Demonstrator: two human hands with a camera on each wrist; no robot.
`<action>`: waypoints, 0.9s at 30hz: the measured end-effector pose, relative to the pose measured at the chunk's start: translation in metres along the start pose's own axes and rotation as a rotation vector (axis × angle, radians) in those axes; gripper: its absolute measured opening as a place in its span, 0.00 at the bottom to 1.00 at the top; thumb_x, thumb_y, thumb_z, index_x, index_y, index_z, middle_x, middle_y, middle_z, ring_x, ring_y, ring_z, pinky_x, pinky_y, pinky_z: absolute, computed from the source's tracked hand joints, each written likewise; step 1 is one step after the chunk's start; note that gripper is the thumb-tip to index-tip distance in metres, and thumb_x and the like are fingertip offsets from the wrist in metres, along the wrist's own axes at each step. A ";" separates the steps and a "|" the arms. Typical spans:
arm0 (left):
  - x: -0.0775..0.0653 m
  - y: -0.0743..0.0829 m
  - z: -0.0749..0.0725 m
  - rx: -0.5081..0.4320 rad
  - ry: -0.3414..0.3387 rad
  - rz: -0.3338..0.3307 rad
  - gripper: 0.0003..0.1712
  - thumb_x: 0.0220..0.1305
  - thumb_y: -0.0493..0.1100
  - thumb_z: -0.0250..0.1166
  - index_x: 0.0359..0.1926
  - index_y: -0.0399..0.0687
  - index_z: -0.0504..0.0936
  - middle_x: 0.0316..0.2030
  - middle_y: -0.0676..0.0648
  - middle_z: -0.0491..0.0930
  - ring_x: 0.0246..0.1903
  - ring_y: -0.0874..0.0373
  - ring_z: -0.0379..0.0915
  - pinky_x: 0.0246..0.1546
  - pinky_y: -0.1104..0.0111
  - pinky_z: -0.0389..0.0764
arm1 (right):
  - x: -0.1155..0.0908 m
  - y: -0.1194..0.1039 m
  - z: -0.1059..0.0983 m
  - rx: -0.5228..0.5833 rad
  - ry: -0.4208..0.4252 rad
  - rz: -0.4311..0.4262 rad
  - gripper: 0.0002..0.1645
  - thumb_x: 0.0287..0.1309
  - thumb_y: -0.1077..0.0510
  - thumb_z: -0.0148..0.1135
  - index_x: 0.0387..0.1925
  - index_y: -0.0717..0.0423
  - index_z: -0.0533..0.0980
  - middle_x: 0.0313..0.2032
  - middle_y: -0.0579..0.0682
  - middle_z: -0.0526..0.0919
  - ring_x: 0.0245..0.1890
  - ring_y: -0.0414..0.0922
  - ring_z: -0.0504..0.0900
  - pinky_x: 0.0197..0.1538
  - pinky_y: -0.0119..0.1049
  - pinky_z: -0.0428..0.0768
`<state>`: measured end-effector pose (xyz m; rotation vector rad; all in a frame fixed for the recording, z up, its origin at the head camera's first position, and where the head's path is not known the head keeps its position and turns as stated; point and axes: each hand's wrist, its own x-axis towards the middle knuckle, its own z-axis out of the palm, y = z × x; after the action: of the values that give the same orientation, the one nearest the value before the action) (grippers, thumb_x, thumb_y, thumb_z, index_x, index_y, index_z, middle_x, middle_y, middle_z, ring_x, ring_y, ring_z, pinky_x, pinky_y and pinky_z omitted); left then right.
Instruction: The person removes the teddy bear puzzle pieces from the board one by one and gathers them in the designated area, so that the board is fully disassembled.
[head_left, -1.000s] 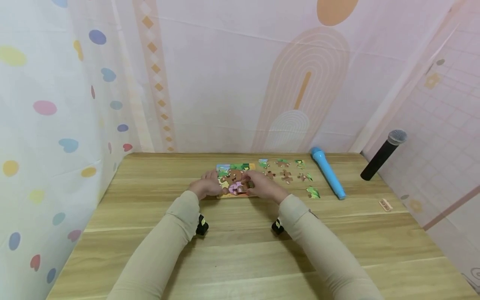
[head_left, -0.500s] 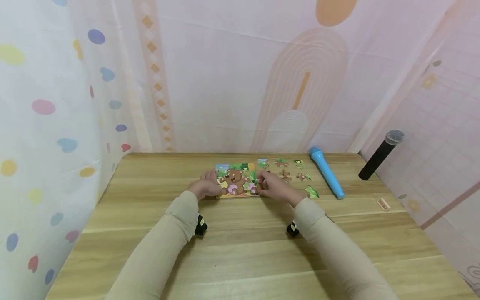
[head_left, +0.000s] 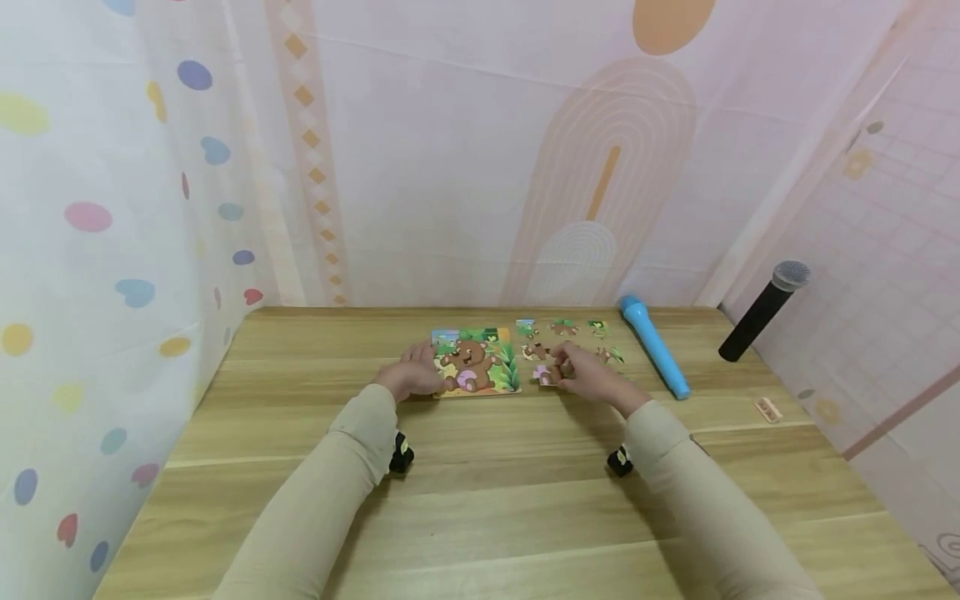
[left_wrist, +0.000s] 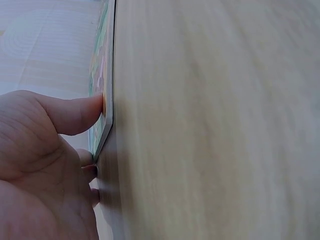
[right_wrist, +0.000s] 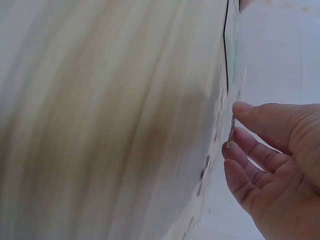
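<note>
A flat puzzle board [head_left: 491,354] with a brown bear picture lies near the back of the table. My left hand [head_left: 412,372] holds it by the left side; in the left wrist view the thumb [left_wrist: 82,114] rests on its face while the fingers sit at its edge. To the right of the board, my right hand [head_left: 596,379] pinches a puzzle piece [head_left: 546,377] with pink and brown on it. The right wrist view shows that thin piece [right_wrist: 231,131] edge-on between thumb and fingertips, just above the table. Several loose puzzle pieces [head_left: 564,327] lie around this hand, some partly hidden by it.
Right of the pieces lies a blue toy microphone [head_left: 656,348]. A black microphone [head_left: 759,323] with a silver head is farther right, near a small tan tag [head_left: 768,409]. A patterned curtain [head_left: 420,167] hangs along the table's back edge.
My right hand has moved rightward off the board with the pink and brown piece, uncovering the board's lower right. My left hand has stayed at the board's left side.
</note>
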<state>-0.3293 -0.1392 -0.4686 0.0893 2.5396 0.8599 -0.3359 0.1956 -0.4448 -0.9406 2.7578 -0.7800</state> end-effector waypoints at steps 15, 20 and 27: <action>-0.007 0.003 -0.001 -0.003 0.011 0.031 0.51 0.72 0.51 0.59 0.80 0.36 0.39 0.80 0.37 0.30 0.78 0.38 0.23 0.74 0.42 0.34 | -0.022 0.018 -0.017 -0.059 0.016 0.100 0.20 0.60 0.73 0.66 0.52 0.70 0.71 0.48 0.63 0.79 0.47 0.57 0.81 0.50 0.48 0.81; -0.016 0.007 -0.004 -0.004 0.009 0.035 0.50 0.72 0.51 0.59 0.80 0.35 0.41 0.80 0.36 0.32 0.78 0.38 0.24 0.73 0.39 0.32 | -0.026 0.021 -0.019 -0.085 0.014 0.099 0.20 0.58 0.74 0.67 0.51 0.70 0.72 0.45 0.61 0.80 0.45 0.55 0.80 0.49 0.49 0.80; 0.001 -0.003 -0.001 0.073 0.009 -0.001 0.51 0.73 0.56 0.57 0.81 0.40 0.38 0.81 0.42 0.29 0.78 0.40 0.22 0.66 0.29 0.24 | -0.030 0.024 -0.019 -0.098 -0.007 0.102 0.18 0.57 0.75 0.67 0.48 0.69 0.72 0.45 0.61 0.80 0.46 0.56 0.80 0.48 0.49 0.80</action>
<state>-0.3306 -0.1413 -0.4701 0.1079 2.5795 0.7688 -0.3300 0.2375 -0.4418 -0.8094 2.8349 -0.6300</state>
